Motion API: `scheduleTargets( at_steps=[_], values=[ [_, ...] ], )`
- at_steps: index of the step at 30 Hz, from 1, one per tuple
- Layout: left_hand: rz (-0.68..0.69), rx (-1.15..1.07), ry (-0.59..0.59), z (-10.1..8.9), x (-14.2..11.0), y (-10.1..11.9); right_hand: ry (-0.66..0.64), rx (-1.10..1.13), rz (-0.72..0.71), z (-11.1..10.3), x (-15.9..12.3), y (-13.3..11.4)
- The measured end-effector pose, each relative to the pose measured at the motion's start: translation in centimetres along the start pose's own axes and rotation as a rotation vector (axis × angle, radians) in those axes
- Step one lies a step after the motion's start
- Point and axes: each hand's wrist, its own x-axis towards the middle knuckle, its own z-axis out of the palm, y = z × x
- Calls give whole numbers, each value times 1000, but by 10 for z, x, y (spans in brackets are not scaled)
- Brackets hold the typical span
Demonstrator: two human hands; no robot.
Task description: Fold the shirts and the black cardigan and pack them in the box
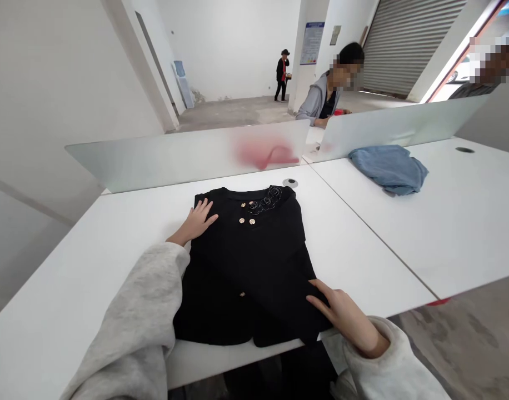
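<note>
A black jacket point(246, 255) lies spread on the white table, with gold-coloured buttons down its front and dark flower trim point(267, 201) at the right of the neckline. My left hand point(198, 219) rests flat on its upper left shoulder, fingers spread. At the lower right side edge, my right hand point(342, 311) touches the cloth. Its thumb and forefinger are apart, with black fabric showing between them; the other fingers are mostly hidden. A lower right corner of the jacket hangs past the table's front edge.
Frosted dividers point(204, 158) run along the back of the white table point(354, 250). A folded blue garment point(390, 169) lies on the right-hand table. Behind the dividers sits a person in a grey top point(317, 100); another person point(282, 75) stands far back. A cable hole point(290, 183) is behind the jacket.
</note>
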Motion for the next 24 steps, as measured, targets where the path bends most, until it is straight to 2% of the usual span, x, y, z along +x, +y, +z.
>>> scheduleTargets(
  at_steps=[3,5,8,10,13,15,18,20,22,24],
  values=[
    [41,42,-13,2,-22,14,49,-99,-34,1,-2,6],
    [44,92,-98,-1,-45,25,155,-163,-85,2,-4,6],
    [98,141,-242,-4,-97,44,440,-324,-176,9,-9,-3],
    [168,129,-278,-1,-138,56,529,-438,-241,18,-13,-12],
    [157,113,-130,15,-194,71,455,-549,-366,33,-14,-17],
    [110,134,-19,34,-220,75,398,-599,-416,38,-11,-11],
    [78,163,50,61,-243,80,318,-623,-444,35,-1,8],
    [86,170,82,73,-253,88,274,-631,-472,27,6,22],
    [111,165,122,77,-262,101,264,-649,-493,16,11,34],
    [172,135,139,73,-271,115,304,-668,-476,6,12,45]
  ],
)
